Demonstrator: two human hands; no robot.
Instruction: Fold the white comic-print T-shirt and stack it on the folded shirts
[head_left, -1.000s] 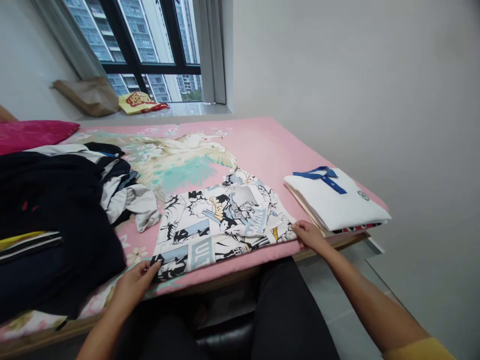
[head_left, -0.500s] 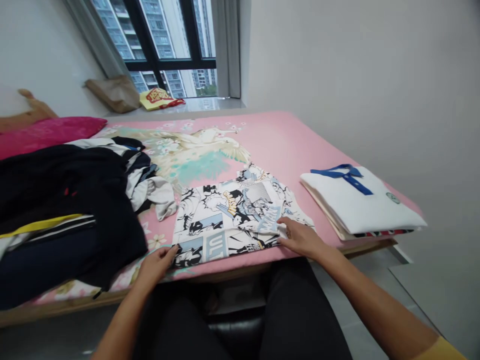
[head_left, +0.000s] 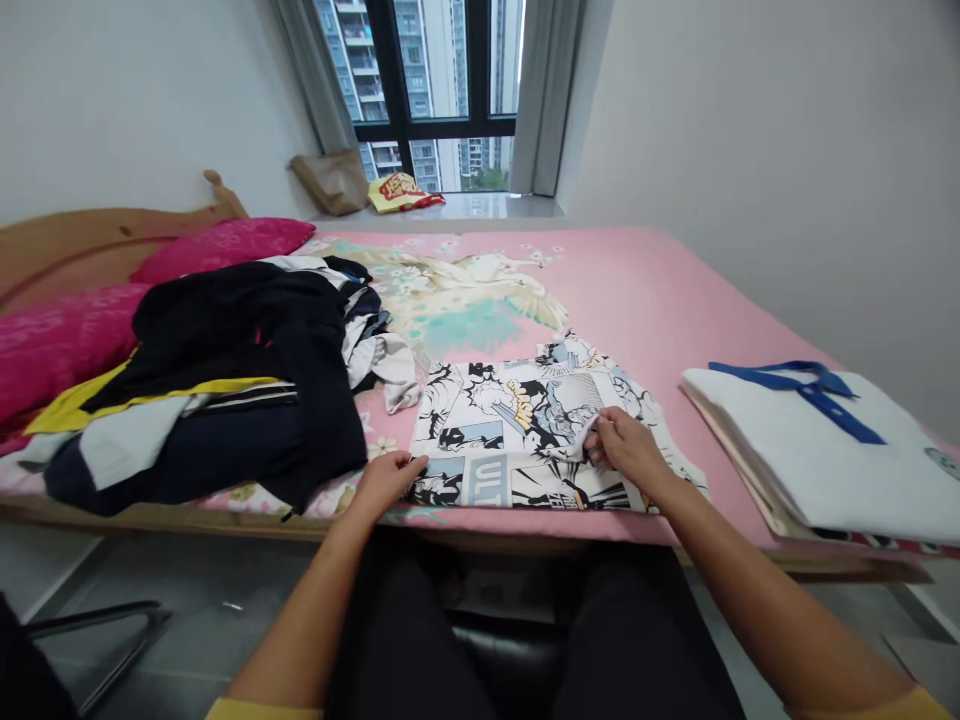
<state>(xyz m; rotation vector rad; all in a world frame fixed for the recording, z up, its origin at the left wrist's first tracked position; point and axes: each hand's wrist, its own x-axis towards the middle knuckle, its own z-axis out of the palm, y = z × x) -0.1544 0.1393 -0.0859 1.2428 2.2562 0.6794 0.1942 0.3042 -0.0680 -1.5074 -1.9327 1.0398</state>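
A white shirt with a black, blue and yellow comic print [head_left: 495, 425] lies spread on the bed, its long side along the bed's front edge. At its left lower corner, my left hand [head_left: 390, 478] pinches the hem between thumb and fingers. My right hand [head_left: 624, 448] is closed on a bunched, slightly raised fold of the same shirt, right of its middle. The fingertips of that hand are partly hidden by the cloth.
A heap of dark clothes [head_left: 247, 380] lies on the left, by pink pillows [head_left: 225, 248]. Folded white clothes with a blue collar [head_left: 840, 455] are stacked at the right. A pink bedsheet [head_left: 630, 290] stretches back towards the window; paper bags [head_left: 337, 182] stand on the sill.
The view has swung left, showing more of the headboard and heap. My right hand has gathered up a fold of the shirt; my left hand stays at the left corner.
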